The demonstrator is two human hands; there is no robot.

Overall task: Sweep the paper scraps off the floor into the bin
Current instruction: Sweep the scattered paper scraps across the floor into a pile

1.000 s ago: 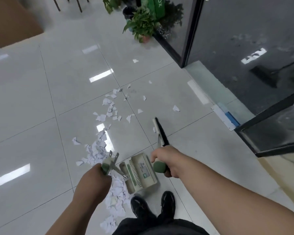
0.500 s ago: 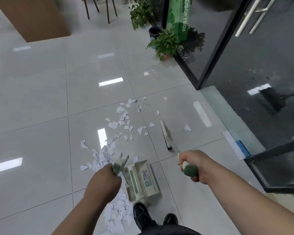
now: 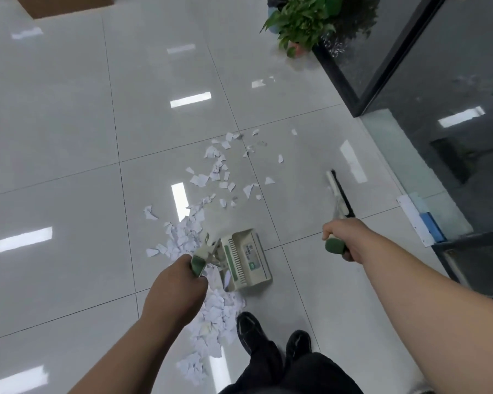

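Across the tiled floor [image 3: 69, 137], the paper scraps [image 3: 187, 237] trail from the far tile joint down to the person's shoes. The dustpan [image 3: 245, 257] stands beside the pile, its handle gripped by the left hand [image 3: 174, 282]. Within the last second the broom [image 3: 339, 191], clenched in the right hand [image 3: 345, 234], has swung out to the right, well apart from the scraps. That looks like a wind-up for the next sweep.
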